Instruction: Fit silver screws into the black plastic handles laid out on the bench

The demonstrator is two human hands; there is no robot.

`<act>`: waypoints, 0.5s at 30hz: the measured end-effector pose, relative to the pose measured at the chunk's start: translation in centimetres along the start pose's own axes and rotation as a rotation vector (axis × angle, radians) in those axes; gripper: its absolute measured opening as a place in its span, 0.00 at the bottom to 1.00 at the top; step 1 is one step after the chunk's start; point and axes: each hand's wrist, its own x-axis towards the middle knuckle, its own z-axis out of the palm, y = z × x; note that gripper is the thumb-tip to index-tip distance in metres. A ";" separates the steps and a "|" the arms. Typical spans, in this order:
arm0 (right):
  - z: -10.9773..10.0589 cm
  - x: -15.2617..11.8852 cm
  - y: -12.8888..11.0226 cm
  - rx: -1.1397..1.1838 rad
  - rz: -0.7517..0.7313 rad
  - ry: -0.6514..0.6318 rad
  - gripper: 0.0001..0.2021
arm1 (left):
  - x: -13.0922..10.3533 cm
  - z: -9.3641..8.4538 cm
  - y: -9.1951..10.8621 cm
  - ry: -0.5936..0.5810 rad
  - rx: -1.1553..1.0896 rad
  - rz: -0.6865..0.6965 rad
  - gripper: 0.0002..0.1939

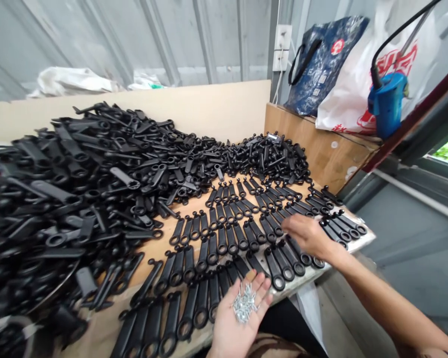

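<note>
My left hand [236, 323] is turned palm up and cupped, holding a small heap of silvery screws [245, 304]. Its fingers reach over the near edge of the table, beside the laid-out black plastic arms [201, 301]. Each arm has a ring at one end and a small ball-shaped knob at the other. Above the rows to the right, my right hand [309, 235] has its fingertips pinched together close to the knob ends of several arms [291, 256]. Whatever sits between those fingertips is too small to make out.
A large pile of loose black arms [97, 164] covers the left and back of the table [164, 208]. Behind it stands a pale board [209, 107]. At the back right, a wooden box [302, 134] bears a blue bag [321, 64], and a blue tool [388, 104] hangs nearby.
</note>
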 end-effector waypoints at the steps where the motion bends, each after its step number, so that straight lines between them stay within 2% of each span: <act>1: -0.5 0.5 1.9 0.036 0.092 0.047 0.08 | 0.2 -0.2 0.1 -0.005 0.013 0.012 0.16; 3: -1.0 1.4 5.7 0.093 0.220 0.111 0.05 | 0.8 -0.5 0.3 -0.011 0.042 0.042 0.17; 7: 0.3 2.5 11.2 0.033 0.262 0.158 0.04 | 1.7 -0.9 0.7 0.013 0.097 0.067 0.17; 10: 2.0 3.0 12.9 -0.097 0.296 0.093 0.05 | 2.1 -0.8 0.8 0.026 0.084 0.035 0.16; 15: 3.6 3.6 13.2 -0.143 0.269 -0.003 0.05 | 2.4 -0.3 0.8 0.051 0.036 0.006 0.16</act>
